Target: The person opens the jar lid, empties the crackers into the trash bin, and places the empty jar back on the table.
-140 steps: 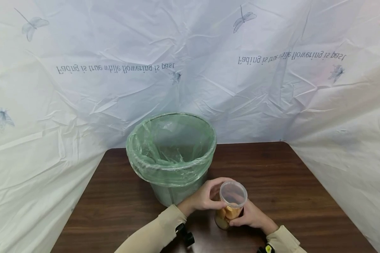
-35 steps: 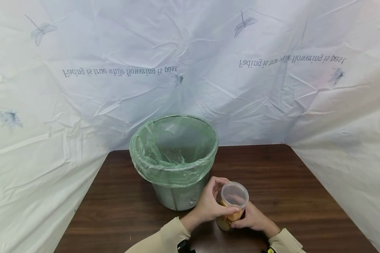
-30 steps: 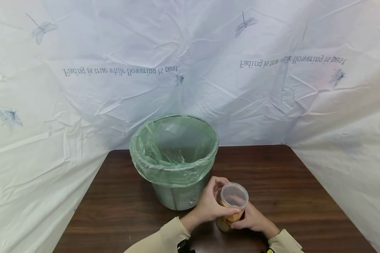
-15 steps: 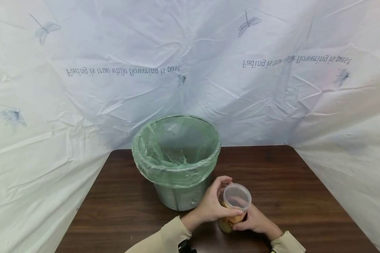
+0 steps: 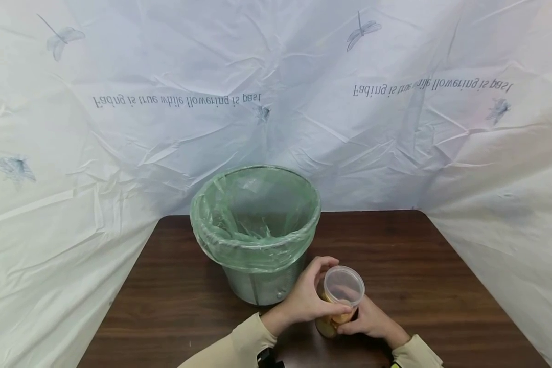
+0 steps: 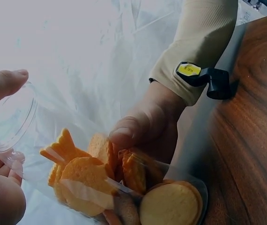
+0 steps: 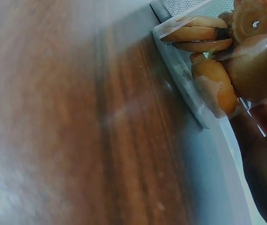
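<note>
A clear plastic jar (image 5: 327, 325) of cookies stands slightly tilted near the front of the table, right of the bin. My left hand (image 5: 305, 300) grips the jar's clear round lid (image 5: 345, 285) from the left, thumb on the near side and fingers round the far side. Low on the jar's right side, my right hand (image 5: 371, 321) holds its body. In the left wrist view, golden cookies (image 6: 89, 183), one fish-shaped, show through the wall beside the right thumb. The right wrist view shows sandwich cookies (image 7: 196, 33) close to the jar's base.
A metal mesh bin (image 5: 267, 286) lined with a green plastic bag (image 5: 253, 258) stands just left of my hands, its mouth open upward. The dark wooden table (image 5: 395, 245) runs back to a white printed sheet (image 5: 303, 128) hanging on several sides.
Over the longer span, my left thumb has shifted rightward along the near side of the lid's rim. During the last second both hands and the jar stay nearly still; the view shifts slightly.
</note>
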